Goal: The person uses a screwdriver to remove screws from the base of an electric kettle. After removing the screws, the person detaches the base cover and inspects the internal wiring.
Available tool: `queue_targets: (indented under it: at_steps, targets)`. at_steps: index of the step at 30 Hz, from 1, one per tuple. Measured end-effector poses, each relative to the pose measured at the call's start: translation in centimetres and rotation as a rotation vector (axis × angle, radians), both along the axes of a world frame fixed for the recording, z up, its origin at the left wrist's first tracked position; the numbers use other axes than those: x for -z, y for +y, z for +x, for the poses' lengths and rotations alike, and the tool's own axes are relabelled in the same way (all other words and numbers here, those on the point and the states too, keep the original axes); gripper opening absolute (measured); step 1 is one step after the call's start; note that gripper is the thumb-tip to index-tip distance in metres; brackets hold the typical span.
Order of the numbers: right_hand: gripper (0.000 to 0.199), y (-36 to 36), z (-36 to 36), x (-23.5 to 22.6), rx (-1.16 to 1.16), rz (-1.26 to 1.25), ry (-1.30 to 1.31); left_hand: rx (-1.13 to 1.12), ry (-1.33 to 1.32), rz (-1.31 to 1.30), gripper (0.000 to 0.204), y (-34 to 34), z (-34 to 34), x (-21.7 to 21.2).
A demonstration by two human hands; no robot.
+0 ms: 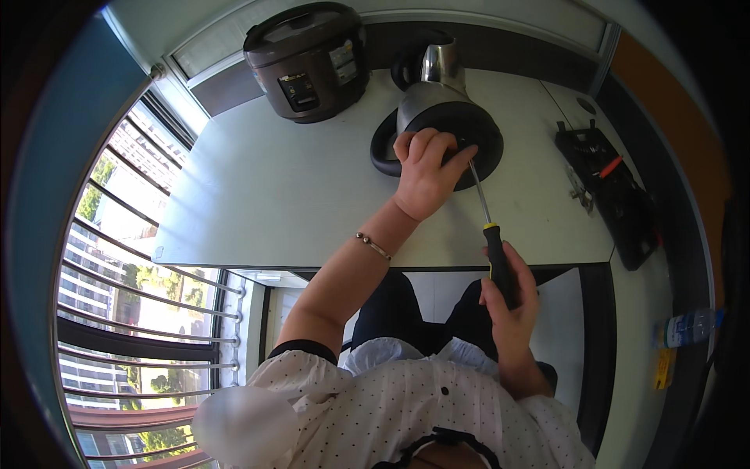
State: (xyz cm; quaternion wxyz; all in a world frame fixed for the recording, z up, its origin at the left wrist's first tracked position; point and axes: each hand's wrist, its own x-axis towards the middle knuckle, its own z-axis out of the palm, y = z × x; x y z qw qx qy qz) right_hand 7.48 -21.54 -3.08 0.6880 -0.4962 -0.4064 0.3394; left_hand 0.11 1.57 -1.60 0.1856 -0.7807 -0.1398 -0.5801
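**On a smooth white tabletop [273, 195], bracing and gripping at once**

Has a silver metal kettle [422, 102] tipped over toward the back, seemingly so as to turn its round black base [490, 144] to the near side and leave it within easy reach. Rests the left hand [426, 168] against that base, fingers curled close and thumb stretched out beside the tool's tip, probably for steadying and guiding; cannot tell about any pinch on the shaft. Closes the right hand [516, 305] round the handle of a long steel-shafted, black-and-yellow screwdriver [498, 258], slanting it up to the base, likely for firm control.
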Motion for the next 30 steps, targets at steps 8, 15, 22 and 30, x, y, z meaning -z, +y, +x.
queue_targets:
  at_steps: [8,15,22,30]
  targets:
    - [0.048,0.77,0.89,0.27,0.277,0.211,-0.882,-0.045,0.008,0.018,0.025,0.14,0.02,0.05]
    - [0.053,0.25,0.38,0.51,0.174,0.040,-0.339,-0.049,0.008,0.025,0.025,0.11,-0.07,0.25]
    - [0.048,0.15,0.56,0.41,0.135,0.029,-0.332,-0.015,-0.013,-0.022,0.022,0.22,-0.11,0.36]
    - [0.045,0.23,0.88,0.88,0.206,0.069,-0.470,-0.057,-0.073,-0.076,0.028,0.69,0.25,0.49]
